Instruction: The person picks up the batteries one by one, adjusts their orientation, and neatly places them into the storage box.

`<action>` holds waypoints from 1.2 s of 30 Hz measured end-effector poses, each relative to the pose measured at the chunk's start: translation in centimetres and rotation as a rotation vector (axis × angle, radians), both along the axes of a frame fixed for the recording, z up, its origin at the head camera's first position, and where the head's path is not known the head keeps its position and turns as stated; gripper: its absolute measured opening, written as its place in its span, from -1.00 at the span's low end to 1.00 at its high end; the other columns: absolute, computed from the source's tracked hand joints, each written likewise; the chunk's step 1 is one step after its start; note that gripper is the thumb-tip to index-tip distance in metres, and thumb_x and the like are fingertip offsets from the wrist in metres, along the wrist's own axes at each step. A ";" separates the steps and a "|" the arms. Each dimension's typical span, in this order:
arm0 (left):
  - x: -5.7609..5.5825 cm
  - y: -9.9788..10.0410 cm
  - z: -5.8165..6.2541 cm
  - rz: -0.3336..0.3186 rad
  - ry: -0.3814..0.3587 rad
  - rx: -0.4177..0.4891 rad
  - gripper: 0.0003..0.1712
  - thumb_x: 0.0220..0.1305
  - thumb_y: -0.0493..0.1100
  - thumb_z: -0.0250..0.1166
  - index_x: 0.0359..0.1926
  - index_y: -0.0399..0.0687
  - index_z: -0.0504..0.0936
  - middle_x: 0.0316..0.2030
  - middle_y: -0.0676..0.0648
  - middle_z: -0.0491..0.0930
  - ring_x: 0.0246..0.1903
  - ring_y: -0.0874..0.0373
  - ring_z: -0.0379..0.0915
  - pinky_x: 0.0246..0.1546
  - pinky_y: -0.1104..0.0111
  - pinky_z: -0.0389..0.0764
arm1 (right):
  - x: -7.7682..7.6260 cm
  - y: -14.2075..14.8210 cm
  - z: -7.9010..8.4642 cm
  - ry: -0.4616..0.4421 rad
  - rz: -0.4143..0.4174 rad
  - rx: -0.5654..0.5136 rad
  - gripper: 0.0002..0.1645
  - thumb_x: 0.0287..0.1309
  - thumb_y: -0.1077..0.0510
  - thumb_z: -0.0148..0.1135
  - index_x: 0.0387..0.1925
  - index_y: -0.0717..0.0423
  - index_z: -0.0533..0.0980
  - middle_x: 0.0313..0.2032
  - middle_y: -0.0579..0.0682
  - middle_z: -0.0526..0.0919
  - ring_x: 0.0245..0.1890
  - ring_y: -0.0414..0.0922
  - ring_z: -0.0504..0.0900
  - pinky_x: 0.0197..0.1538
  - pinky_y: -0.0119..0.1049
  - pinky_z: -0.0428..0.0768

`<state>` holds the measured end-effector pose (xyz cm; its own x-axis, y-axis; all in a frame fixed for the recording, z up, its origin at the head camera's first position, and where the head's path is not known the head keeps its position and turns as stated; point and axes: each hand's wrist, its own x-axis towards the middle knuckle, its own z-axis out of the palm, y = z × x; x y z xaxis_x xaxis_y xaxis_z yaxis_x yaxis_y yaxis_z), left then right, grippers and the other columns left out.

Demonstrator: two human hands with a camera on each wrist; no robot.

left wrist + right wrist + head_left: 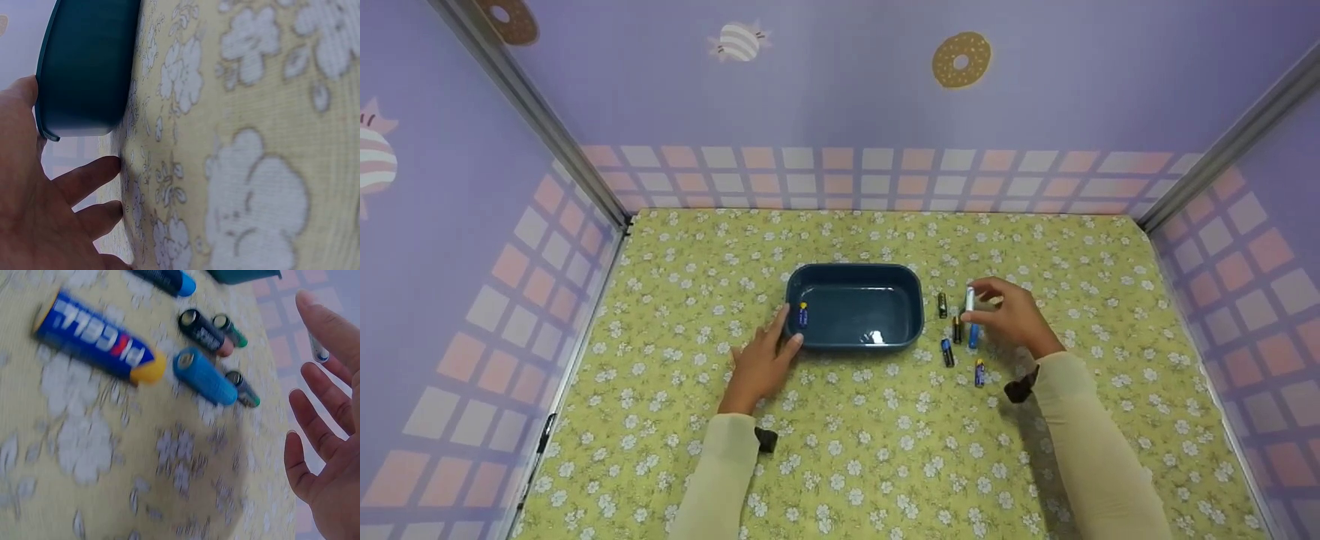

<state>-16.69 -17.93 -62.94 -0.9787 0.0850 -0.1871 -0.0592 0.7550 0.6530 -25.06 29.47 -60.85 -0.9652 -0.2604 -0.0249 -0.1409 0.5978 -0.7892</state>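
My right hand (1011, 319) pinches a white battery (970, 298) between thumb and fingertips, raised above the cloth. In the right wrist view, only part of that white battery (319, 349) shows past the thumb. Below it lie several loose batteries, among them a light blue battery (205, 377) and a blue-and-yellow battery (95, 337). My left hand (761, 364) touches the near left corner of a dark teal plastic basin (855, 346), its thumb at the rim. In the left wrist view, its other fingers (90, 177) reach down to the cloth. One blue-and-yellow battery (802, 316) lies inside the basin at its left end.
A yellow-green flowered cloth (855, 465) covers the table. Purple walls with a checked border (840, 180) enclose the back and both sides. A black-and-blue battery (947, 352) and a dark battery (942, 305) lie just right of the basin.
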 end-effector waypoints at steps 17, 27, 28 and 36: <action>-0.1 0.0 -0.1 -0.004 -0.005 -0.007 -0.15 0.39 0.61 -0.23 0.59 0.72 -0.26 0.59 -0.07 0.11 0.58 -0.27 -0.07 0.37 -0.53 -0.39 | -1.6 -6.1 1.8 0.110 0.033 -0.099 -0.26 0.02 -0.28 0.55 0.23 -0.19 0.57 0.06 -0.04 0.65 0.06 0.09 0.62 0.05 0.06 0.57; -0.1 0.0 0.0 -0.002 -0.010 0.003 -0.17 0.40 0.60 -0.21 0.58 0.76 -0.26 0.59 -0.09 0.10 0.58 -0.28 -0.07 0.38 -0.51 -0.40 | -2.3 -10.0 3.2 0.134 0.074 -0.119 -0.24 -0.02 -0.29 0.57 0.21 -0.15 0.58 0.04 -0.10 0.67 0.04 0.06 0.63 0.06 0.07 0.59; 0.0 0.0 0.0 -0.004 -0.012 0.005 -0.16 0.40 0.60 -0.20 0.58 0.76 -0.26 0.59 -0.09 0.09 0.58 -0.28 -0.08 0.38 -0.51 -0.41 | -2.4 -10.3 3.3 0.135 0.077 -0.124 -0.27 -0.01 -0.27 0.58 0.20 -0.18 0.58 0.04 -0.10 0.67 0.05 0.07 0.63 0.06 0.09 0.59; -0.1 -0.1 -0.1 -0.004 -0.009 0.008 -0.15 0.39 0.61 -0.20 0.58 0.75 -0.26 0.59 -0.08 0.10 0.59 -0.26 -0.08 0.36 -0.53 -0.41 | -3.3 -13.0 4.5 0.144 0.123 -0.149 -0.31 0.00 -0.15 0.62 0.20 -0.23 0.58 0.03 -0.11 0.68 0.02 -0.06 0.61 0.06 0.07 0.60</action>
